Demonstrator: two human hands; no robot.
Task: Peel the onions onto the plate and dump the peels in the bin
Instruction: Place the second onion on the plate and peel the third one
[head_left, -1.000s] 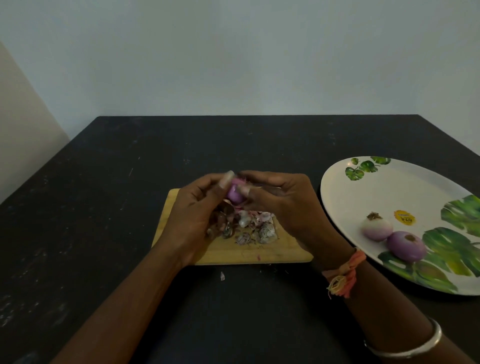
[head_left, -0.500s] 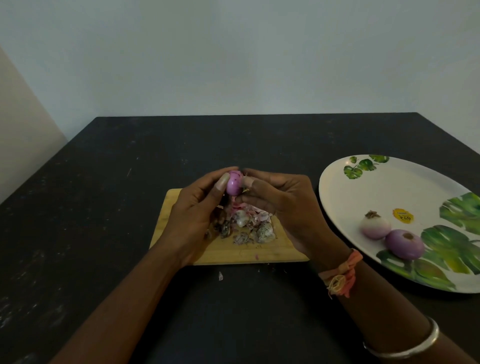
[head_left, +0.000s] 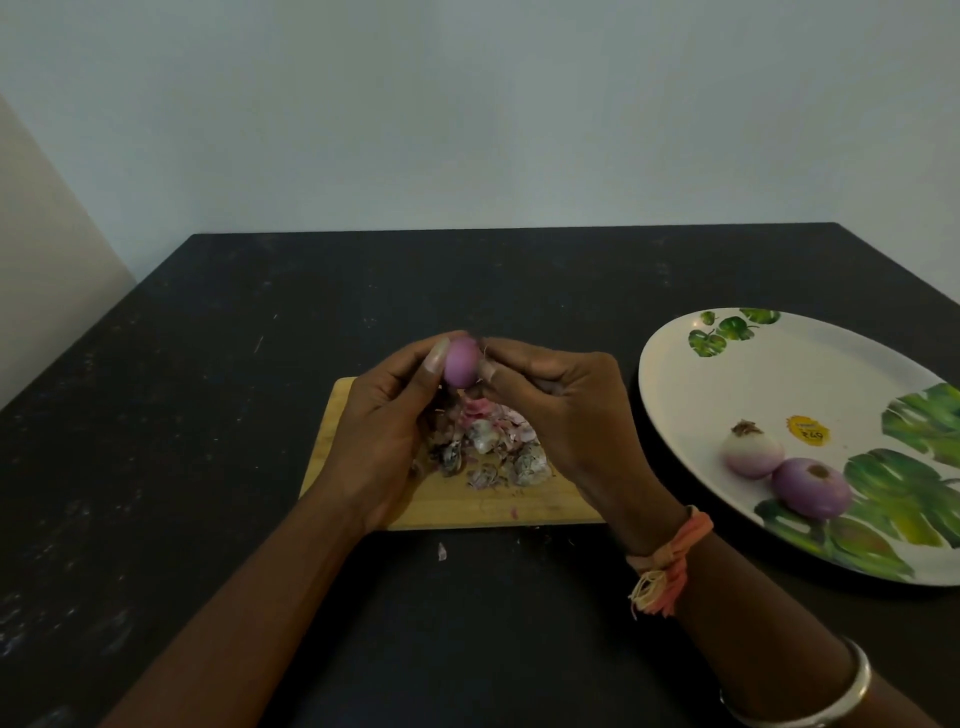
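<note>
A small purple onion (head_left: 462, 362) is held above a wooden cutting board (head_left: 332, 431). My left hand (head_left: 387, 423) grips it from the left with thumb and fingers. My right hand (head_left: 561, 410) pinches its right end with curled fingertips. A heap of onion peels (head_left: 491, 447) lies on the board under the hands. On the right, a white plate with green leaf prints (head_left: 727, 379) carries two peeled onions, a pale one (head_left: 753, 453) and a purple one (head_left: 810, 487). No bin is in view.
The board and plate sit on a black table (head_left: 208, 415) against a pale wall. A single peel scrap (head_left: 442, 551) lies on the table in front of the board. The plate bears a yellow sticker (head_left: 807, 429).
Both hands have lifted the onion slightly and turned it; more of its smooth purple surface shows between the fingers now.
</note>
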